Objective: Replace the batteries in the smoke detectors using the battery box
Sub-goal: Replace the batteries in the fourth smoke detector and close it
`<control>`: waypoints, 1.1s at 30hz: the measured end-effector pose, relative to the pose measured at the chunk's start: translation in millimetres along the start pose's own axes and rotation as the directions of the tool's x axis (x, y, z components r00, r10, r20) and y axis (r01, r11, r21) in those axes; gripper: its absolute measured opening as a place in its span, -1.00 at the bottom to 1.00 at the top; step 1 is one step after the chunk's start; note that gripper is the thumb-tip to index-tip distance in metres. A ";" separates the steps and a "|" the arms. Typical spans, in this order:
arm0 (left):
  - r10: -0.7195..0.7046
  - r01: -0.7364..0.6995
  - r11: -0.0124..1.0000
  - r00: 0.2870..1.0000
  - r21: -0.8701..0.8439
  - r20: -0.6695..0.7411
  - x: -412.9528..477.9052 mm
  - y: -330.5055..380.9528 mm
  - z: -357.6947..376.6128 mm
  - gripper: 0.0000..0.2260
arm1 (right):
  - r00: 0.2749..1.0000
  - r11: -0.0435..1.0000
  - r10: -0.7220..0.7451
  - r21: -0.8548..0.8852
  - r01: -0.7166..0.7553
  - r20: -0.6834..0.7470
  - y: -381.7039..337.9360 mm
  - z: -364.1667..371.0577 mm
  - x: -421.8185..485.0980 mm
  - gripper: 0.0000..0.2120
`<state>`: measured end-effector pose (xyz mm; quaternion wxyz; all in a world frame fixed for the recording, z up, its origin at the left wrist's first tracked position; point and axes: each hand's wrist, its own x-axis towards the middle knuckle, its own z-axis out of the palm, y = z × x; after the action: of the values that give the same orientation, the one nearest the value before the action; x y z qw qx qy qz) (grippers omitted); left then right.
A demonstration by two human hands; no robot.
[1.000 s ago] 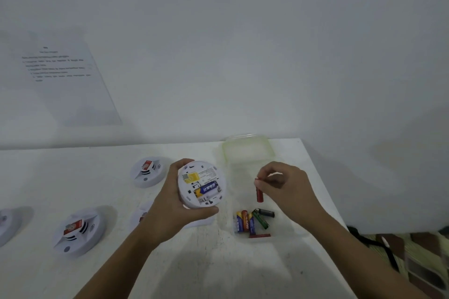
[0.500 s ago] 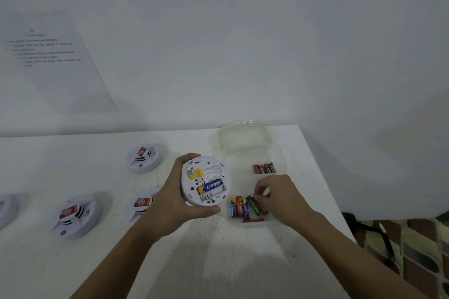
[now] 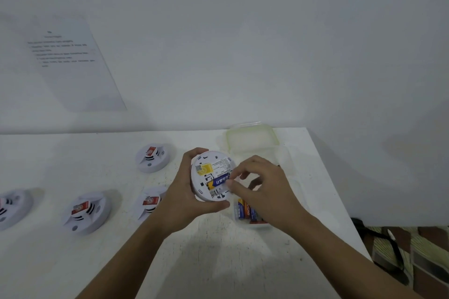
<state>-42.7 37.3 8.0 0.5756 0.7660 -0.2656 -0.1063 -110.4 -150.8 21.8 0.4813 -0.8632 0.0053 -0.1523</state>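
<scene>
My left hand [image 3: 184,199] grips a round white smoke detector [image 3: 213,165] above the table, its back turned up. A blue battery [image 3: 220,180] lies in its open compartment beside a yellow label. My right hand [image 3: 264,192] has its fingers curled at the compartment, and thumb and forefinger pinch the blue battery's right end. The slot below that battery is blurred. The clear battery box [image 3: 294,177] stands just right of the detector, partly hidden by my right hand, with several loose batteries [image 3: 244,211] in its near end.
The box's lid [image 3: 250,138] lies behind it by the wall. Several other white detectors with red labels sit face up on the white table: [image 3: 153,158], [image 3: 149,201], [image 3: 87,211], [image 3: 12,206]. The table's edge [image 3: 340,201] runs close on the right. A printed sheet [image 3: 70,60] hangs on the wall.
My right hand carried a red battery down into the box, then came back up left to the detector's compartment. My left hand has kept hold of the detector throughout.
</scene>
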 end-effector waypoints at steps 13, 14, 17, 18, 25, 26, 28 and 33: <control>0.027 -0.026 0.999 0.999 0.028 -0.029 6.5 4.6 15.4 -0.17 | 0.986 0.988 0.119 -0.083 -0.129 -0.114 -1.8 7.6 3.9 -0.63; 0.023 -0.022 0.999 0.999 0.029 -0.033 6.8 5.6 16.2 -0.17 | 0.984 0.987 0.139 -0.069 -0.148 -0.112 -1.9 6.5 4.0 -0.63; 0.019 -0.018 0.999 0.999 0.041 -0.031 7.1 9.2 18.3 -0.18 | 0.971 0.976 0.216 0.041 -0.213 -0.105 0.5 4.6 5.1 -0.68; 0.018 -0.017 0.999 0.999 0.048 -0.030 7.2 10.7 19.0 -0.18 | 0.965 0.968 0.243 0.083 -0.236 -0.095 1.8 4.3 5.5 -0.70; 0.009 -0.008 0.999 1.000 0.051 -0.024 8.0 9.7 24.2 -0.19 | 0.951 0.954 0.290 0.103 -0.280 -0.102 1.3 3.8 2.2 -0.66; 0.017 -0.015 0.999 1.000 0.051 -0.025 8.4 9.9 25.0 -0.20 | 0.955 0.961 0.273 0.082 -0.265 -0.117 1.0 4.0 2.1 -0.65; 0.031 -0.029 0.998 0.999 0.051 -0.032 9.5 9.6 26.7 -0.20 | 0.963 0.972 0.234 0.043 -0.230 -0.134 1.0 4.5 2.8 -0.65; 0.066 -0.060 0.987 0.997 0.149 -0.031 11.5 15.6 30.1 -0.20 | 0.982 0.986 0.123 -0.092 -0.137 -0.146 0.9 2.9 4.2 -0.66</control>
<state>-51.7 3.4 14.8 0.5251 0.7996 -0.2864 -0.0543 -105.5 -149.5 20.7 0.4443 -0.8715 0.1033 -0.1801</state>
